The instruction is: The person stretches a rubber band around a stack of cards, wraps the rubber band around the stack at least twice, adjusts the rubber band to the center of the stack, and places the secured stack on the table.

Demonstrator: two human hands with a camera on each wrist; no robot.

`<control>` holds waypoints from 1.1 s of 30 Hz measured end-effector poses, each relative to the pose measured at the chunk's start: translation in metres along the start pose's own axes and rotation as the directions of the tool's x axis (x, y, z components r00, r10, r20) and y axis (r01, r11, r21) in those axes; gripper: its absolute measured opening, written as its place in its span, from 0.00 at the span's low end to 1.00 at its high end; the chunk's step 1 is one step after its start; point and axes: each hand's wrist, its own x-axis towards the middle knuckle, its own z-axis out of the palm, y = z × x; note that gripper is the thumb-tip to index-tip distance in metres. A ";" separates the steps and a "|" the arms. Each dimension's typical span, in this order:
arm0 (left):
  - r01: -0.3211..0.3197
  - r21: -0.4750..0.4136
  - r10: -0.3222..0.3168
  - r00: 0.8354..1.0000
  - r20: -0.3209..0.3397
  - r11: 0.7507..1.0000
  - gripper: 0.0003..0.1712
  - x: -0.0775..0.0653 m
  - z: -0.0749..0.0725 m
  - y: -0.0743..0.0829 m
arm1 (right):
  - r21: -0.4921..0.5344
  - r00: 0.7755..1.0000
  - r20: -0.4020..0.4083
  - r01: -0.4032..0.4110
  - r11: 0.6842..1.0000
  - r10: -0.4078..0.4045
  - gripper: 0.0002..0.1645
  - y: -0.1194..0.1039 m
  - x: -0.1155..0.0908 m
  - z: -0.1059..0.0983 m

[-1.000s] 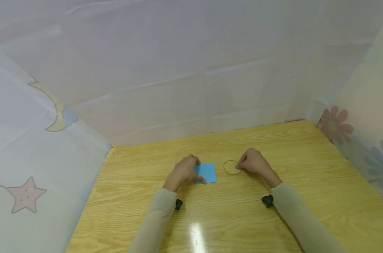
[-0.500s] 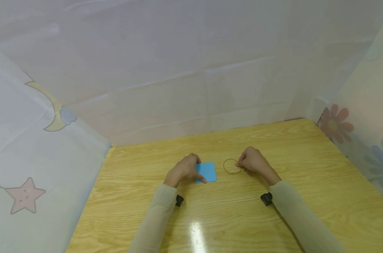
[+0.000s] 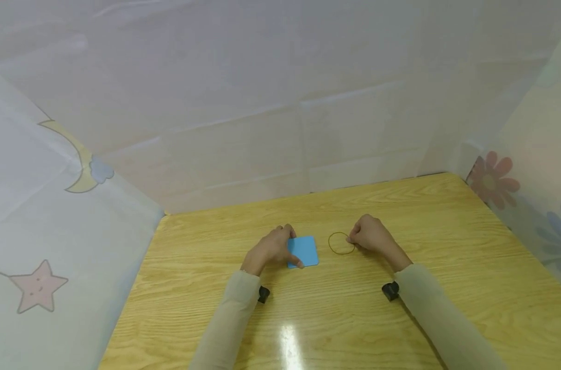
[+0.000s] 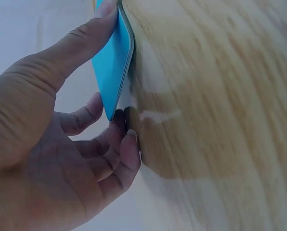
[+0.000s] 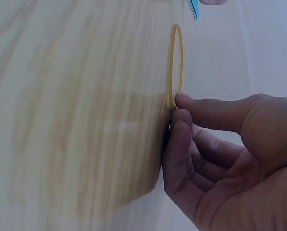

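A flat blue square card (image 3: 305, 251) with rounded corners lies at the middle of the table. My left hand (image 3: 272, 245) holds it from its left side, thumb (image 4: 85, 41) along the near edge and index finger at the far edge. Its side shows thin layers in the left wrist view, so it may be a small stack. To the right is a thin yellow-brown rubber band (image 5: 170, 72), spread in a loop. Thumb and index finger of my right hand (image 3: 374, 237) pinch the band's right side, close to the tabletop. A small gap separates band and card.
The wood-grain table (image 3: 345, 318) reaches back to a pale sheet wall (image 3: 243, 128). Printed sheets stand at both sides, with a star (image 3: 38, 287) on the left and flowers (image 3: 493, 180) on the right. Each wrist carries a small black device (image 3: 391, 291).
Both hands, the card and the rubber band keep the same places and grips; only the head view shifts very slightly.
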 end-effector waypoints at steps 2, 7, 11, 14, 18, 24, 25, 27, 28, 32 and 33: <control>-0.004 -0.014 0.004 1.000 -0.007 1.000 0.45 0.000 0.001 0.000 | -0.005 1.000 -0.013 -0.003 1.000 0.003 0.13 -0.001 0.000 0.001; -0.027 -0.029 0.026 0.999 -0.029 0.999 0.46 -0.001 0.002 -0.001 | -0.055 0.999 -0.032 -0.009 0.998 0.008 0.22 -0.006 0.001 0.004; -0.035 -0.051 0.033 0.999 -0.043 0.998 0.46 -0.002 0.004 -0.003 | -0.105 1.000 -0.013 -0.023 0.994 0.021 0.28 -0.010 -0.001 0.006; -0.045 -0.095 0.040 0.998 -0.052 0.994 0.45 -0.003 0.007 -0.006 | -0.120 0.999 0.003 -0.035 0.992 0.036 0.23 -0.012 -0.002 0.007; -0.066 -0.143 0.057 0.996 -0.066 0.988 0.45 -0.004 0.010 -0.011 | -0.125 0.999 0.005 -0.037 0.991 0.038 0.19 -0.013 -0.002 0.008; -0.086 -0.203 0.073 0.995 -0.072 0.975 0.46 -0.005 0.009 -0.015 | -0.103 0.999 0.010 -0.036 0.994 0.038 0.25 -0.011 0.000 0.009; -0.089 -0.212 0.075 0.995 -0.072 0.973 0.46 -0.005 0.009 -0.016 | -0.100 0.999 0.013 -0.033 0.994 0.034 0.26 -0.011 0.000 0.009; -0.096 -0.221 0.083 0.994 -0.069 0.971 0.46 -0.006 0.008 -0.018 | -0.104 0.999 0.013 -0.031 0.994 0.033 0.26 -0.010 0.000 0.009; -0.100 -0.226 0.087 0.994 -0.069 0.969 0.46 -0.007 0.008 -0.019 | -0.105 0.999 0.013 -0.037 0.994 0.038 0.26 -0.010 0.000 0.009; -0.119 -0.281 0.101 0.992 -0.076 0.952 0.40 -0.010 0.008 -0.025 | -0.110 0.999 0.008 -0.036 0.993 0.037 0.26 -0.009 0.001 0.010; -0.125 -0.298 0.105 0.991 -0.081 0.946 0.38 -0.011 0.008 -0.026 | -0.110 0.999 0.008 -0.035 0.993 0.036 0.26 -0.009 0.001 0.010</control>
